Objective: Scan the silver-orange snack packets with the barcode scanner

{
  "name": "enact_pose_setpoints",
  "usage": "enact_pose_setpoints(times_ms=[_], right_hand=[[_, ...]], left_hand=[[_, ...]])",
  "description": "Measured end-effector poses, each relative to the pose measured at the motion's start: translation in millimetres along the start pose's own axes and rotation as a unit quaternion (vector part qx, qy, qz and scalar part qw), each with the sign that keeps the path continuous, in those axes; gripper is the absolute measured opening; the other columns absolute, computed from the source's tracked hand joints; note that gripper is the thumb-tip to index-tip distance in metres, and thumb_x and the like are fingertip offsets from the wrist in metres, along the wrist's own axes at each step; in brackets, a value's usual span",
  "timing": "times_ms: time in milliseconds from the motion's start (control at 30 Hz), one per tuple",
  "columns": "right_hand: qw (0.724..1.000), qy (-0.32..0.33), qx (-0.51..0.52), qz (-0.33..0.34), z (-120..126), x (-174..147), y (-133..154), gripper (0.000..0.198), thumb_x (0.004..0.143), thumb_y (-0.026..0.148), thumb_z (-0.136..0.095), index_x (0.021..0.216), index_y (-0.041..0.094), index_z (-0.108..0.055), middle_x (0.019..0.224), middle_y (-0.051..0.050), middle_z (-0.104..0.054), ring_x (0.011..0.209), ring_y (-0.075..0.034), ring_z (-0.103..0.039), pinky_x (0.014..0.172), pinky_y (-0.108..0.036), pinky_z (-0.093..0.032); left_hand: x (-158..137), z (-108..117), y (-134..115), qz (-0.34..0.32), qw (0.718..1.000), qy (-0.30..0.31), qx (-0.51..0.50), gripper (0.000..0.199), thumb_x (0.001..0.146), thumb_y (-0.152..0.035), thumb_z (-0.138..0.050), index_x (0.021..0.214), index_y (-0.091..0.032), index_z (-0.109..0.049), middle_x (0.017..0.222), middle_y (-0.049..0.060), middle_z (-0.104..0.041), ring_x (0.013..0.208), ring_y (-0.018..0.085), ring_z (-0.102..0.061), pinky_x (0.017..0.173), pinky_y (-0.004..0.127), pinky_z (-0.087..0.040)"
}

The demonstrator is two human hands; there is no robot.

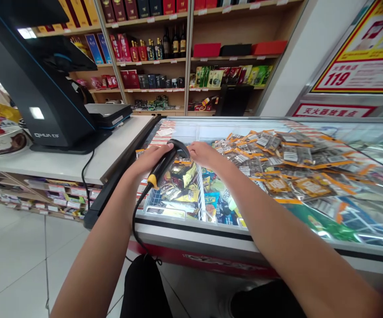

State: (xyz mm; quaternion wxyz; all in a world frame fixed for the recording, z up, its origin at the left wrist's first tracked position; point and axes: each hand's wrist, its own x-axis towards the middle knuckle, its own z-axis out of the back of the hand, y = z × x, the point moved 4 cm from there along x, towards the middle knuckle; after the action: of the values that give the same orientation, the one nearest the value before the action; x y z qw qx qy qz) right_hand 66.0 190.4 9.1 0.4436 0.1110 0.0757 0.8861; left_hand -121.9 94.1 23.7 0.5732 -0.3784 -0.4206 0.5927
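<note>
A black barcode scanner with yellow trim lies slanted above the glass-topped freezer, its cable hanging down the front. My left hand is closed on its handle, thumb along the top; the other fingers are mostly hidden. Beside the scanner's curved head, my right hand is curled with its fingertips at the head's edge; what it pinches, if anything, I cannot make out. Under the glass, ice-cream packets fill white wire baskets. To the right of my hands, many small clear packets with orange edges are heaped on top.
On the left, a white counter carries a black checkout terminal with a trailing cable. A dark rail edges the freezer there. Behind stand shelves of boxes and bottles. A red-and-white sign is at the right.
</note>
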Motion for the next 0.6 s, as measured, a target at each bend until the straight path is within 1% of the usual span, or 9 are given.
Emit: enact_pose_setpoints(times_ms=[100,200,300,367,400,467,567,600], right_hand=[[1.000,-0.005,0.000,0.013,1,0,-1,0.034,0.105,0.025,-0.048,0.093,0.017,-0.078,0.105,-0.015,-0.079,0.091,-0.023,-0.072,0.072,-0.026,-0.042],[1.000,-0.009,-0.009,0.009,1,-2,1,0.034,0.105,0.027,-0.049,0.090,0.017,-0.078,0.105,-0.015,-0.079,0.090,-0.023,-0.072,0.068,-0.027,-0.040],[1.000,-0.012,-0.018,0.009,0,-3,4,0.029,0.102,0.026,-0.052,0.094,0.018,-0.079,0.106,-0.014,-0.080,0.091,-0.024,-0.073,0.068,-0.026,-0.040],[0.999,-0.019,-0.033,-0.004,0,-3,5,0.029,0.102,0.026,-0.052,0.097,0.018,-0.079,0.106,-0.014,-0.080,0.090,-0.025,-0.074,0.067,-0.027,-0.042],[0.999,-0.023,-0.044,-0.019,1,-3,4,0.030,0.102,0.026,-0.051,0.097,0.018,-0.080,0.105,-0.015,-0.080,0.090,-0.026,-0.074,0.068,-0.028,-0.043],[0.995,-0.032,-0.074,-0.060,4,-4,2,0.033,0.102,0.026,-0.049,0.098,0.016,-0.081,0.104,-0.018,-0.080,0.093,-0.029,-0.075,0.073,-0.031,-0.048],[0.982,-0.046,-0.135,-0.124,13,-9,0,0.033,0.100,0.027,-0.053,0.106,0.011,-0.081,0.107,-0.023,-0.078,0.105,-0.036,-0.074,0.087,-0.039,-0.053],[0.977,-0.057,-0.153,-0.135,15,-11,2,0.034,0.100,0.028,-0.054,0.109,0.008,-0.080,0.110,-0.025,-0.078,0.111,-0.038,-0.072,0.092,-0.042,-0.054]], left_hand=[[2,-4,1,0.006,1.000,-0.005,-0.009,0.059,0.082,-0.075,-0.064,0.076,-0.017,-0.073,0.075,0.006,-0.074,0.066,0.020,-0.065,0.060,0.029,-0.046],[2,-9,1,0.009,1.000,0.005,-0.023,0.059,0.081,-0.076,-0.066,0.078,-0.017,-0.073,0.075,0.006,-0.074,0.066,0.020,-0.065,0.060,0.029,-0.047],[2,-10,0,0.007,0.999,0.008,-0.037,0.059,0.081,-0.075,-0.068,0.079,-0.017,-0.074,0.077,0.006,-0.075,0.067,0.020,-0.066,0.061,0.029,-0.048],[2,-7,0,0.011,0.998,-0.010,-0.069,0.057,0.080,-0.074,-0.070,0.079,-0.017,-0.074,0.074,0.006,-0.073,0.063,0.018,-0.064,0.058,0.028,-0.048],[2,-5,-1,0.009,0.995,-0.028,-0.092,0.056,0.080,-0.073,-0.071,0.080,-0.017,-0.073,0.072,0.006,-0.072,0.061,0.017,-0.063,0.057,0.028,-0.048],[4,4,-1,-0.005,0.987,-0.086,-0.139,0.054,0.080,-0.071,-0.073,0.080,-0.017,-0.071,0.068,0.004,-0.068,0.058,0.016,-0.062,0.054,0.027,-0.048],[8,21,1,-0.032,0.960,-0.194,-0.200,0.056,0.082,-0.073,-0.069,0.080,-0.018,-0.068,0.064,0.002,-0.062,0.054,0.015,-0.060,0.050,0.027,-0.047],[9,26,2,-0.042,0.948,-0.226,-0.218,0.056,0.084,-0.074,-0.067,0.081,-0.018,-0.067,0.065,0.002,-0.061,0.054,0.015,-0.060,0.049,0.026,-0.047]])
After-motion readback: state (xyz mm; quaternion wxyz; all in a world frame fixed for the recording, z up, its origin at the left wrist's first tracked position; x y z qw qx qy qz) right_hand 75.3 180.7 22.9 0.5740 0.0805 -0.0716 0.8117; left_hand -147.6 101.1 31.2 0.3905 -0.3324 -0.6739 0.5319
